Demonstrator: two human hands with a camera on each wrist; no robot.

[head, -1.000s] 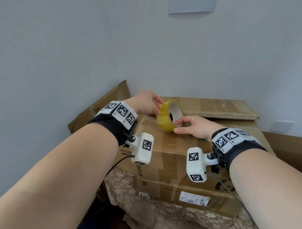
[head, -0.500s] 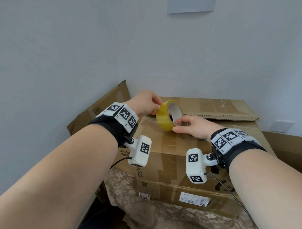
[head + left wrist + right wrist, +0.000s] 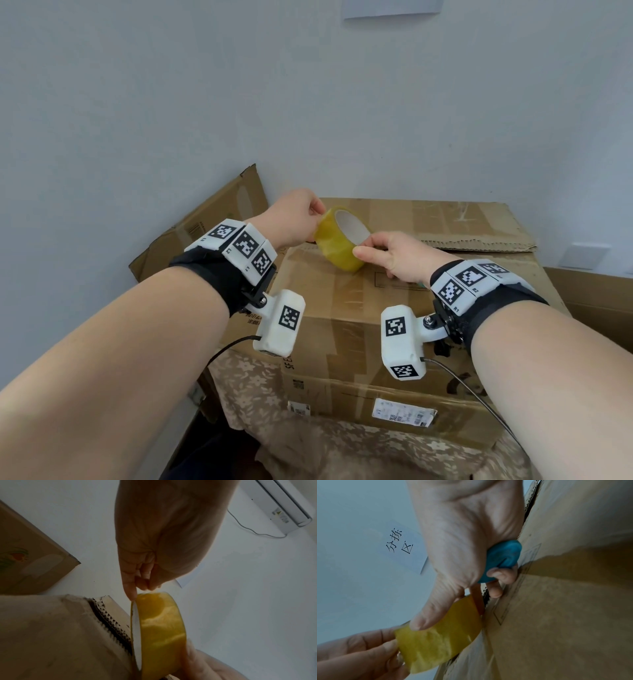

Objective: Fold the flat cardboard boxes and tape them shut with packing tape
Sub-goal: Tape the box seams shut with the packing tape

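Observation:
A yellow roll of packing tape [image 3: 340, 240] stands on edge on top of a brown cardboard box [image 3: 342, 308]. My right hand [image 3: 387, 253] grips the roll [image 3: 440, 639], thumb on its outer face, and its curled last fingers also hold a small blue object [image 3: 503, 559]. My left hand [image 3: 301, 219] is at the roll's far left side, its fingertips [image 3: 145, 585] pinching at the top edge of the tape roll [image 3: 159, 628]. Whether a loose tape end is lifted is unclear. The gap between the box flaps [image 3: 109, 619] shows corrugated edges.
A flat cardboard sheet [image 3: 212, 219] leans against the white wall on the left. More cardboard [image 3: 589, 301] lies at the right. A second box flap [image 3: 445, 222] lies behind the roll. A floral cloth [image 3: 260, 394] lies under the box. A paper sign [image 3: 400, 545] hangs on the wall.
My left hand's fingers shifted slightly up along the roll's far edge and now pinch at it. The roll and right hand stayed nearly in place.

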